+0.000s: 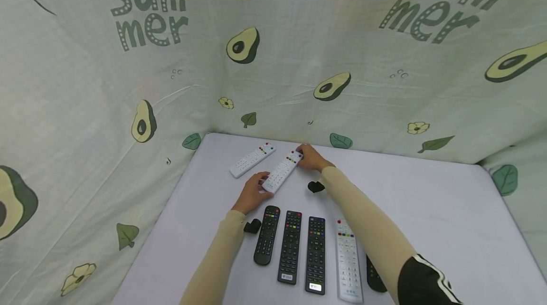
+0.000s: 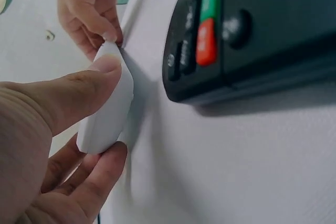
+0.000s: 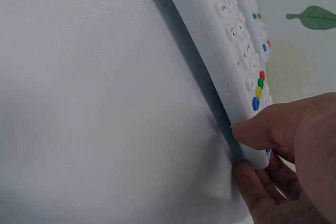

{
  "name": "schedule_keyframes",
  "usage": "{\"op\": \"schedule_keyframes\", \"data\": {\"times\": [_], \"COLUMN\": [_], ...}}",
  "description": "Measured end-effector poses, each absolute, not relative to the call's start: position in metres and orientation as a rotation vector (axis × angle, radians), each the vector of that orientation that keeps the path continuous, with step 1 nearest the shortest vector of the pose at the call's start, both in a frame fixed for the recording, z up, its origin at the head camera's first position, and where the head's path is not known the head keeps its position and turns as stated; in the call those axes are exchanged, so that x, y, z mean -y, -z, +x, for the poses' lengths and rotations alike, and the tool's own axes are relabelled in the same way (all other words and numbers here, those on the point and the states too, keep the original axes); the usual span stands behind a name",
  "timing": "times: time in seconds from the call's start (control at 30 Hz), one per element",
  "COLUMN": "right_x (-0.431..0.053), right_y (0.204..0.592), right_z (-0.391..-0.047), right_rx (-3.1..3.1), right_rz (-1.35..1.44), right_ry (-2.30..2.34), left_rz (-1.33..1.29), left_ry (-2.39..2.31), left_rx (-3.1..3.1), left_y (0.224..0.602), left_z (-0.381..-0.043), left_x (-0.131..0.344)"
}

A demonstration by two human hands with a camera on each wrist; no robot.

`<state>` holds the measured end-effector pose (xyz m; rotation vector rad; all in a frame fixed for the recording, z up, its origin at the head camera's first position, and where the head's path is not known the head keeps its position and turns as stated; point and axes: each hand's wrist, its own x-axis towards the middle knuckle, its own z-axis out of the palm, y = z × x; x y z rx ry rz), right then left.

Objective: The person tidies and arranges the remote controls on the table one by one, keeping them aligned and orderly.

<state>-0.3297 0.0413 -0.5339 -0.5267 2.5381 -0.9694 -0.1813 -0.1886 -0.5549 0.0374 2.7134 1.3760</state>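
Observation:
A white remote control (image 1: 282,172) with coloured buttons lies slanted between my two hands near the back of the table. My left hand (image 1: 253,192) grips its near end, thumb on one side and fingers on the other, as the left wrist view shows. At the far end, my right hand (image 1: 313,157) pinches it by the corner beyond the coloured buttons; in the right wrist view the thumb (image 3: 262,129) presses its side edge. Just left of it, a second white remote (image 1: 252,159) rests at a similar slant on the table.
Nearer the front stand a row of black remotes (image 1: 267,235), (image 1: 290,247), (image 1: 315,255), then a white remote (image 1: 349,262). Another black remote (image 1: 374,274) is partly hidden under my right forearm. The white tabletop (image 1: 444,210) meets a printed cloth wall (image 1: 282,72) behind.

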Motion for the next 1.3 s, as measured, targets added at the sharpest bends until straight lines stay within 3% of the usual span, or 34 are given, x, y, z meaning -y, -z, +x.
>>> {"op": "schedule_keyframes", "data": {"times": [0.63,1.3], "right_x": [-0.089,-0.159], "right_y": [0.493,0.469], "right_z": [-0.318,-0.276], "right_rx": [-2.558,-2.656], "right_rz": [-0.646,-0.631], "right_ry": [1.018,1.069], "left_rz": [0.129,0.279], "left_ry": [-1.429,-1.437], "left_rx": [-2.697,-2.665], "left_y": [0.521,0.498], "left_z": [-0.176,-0.160], "left_x": [0.157,0.100]}}
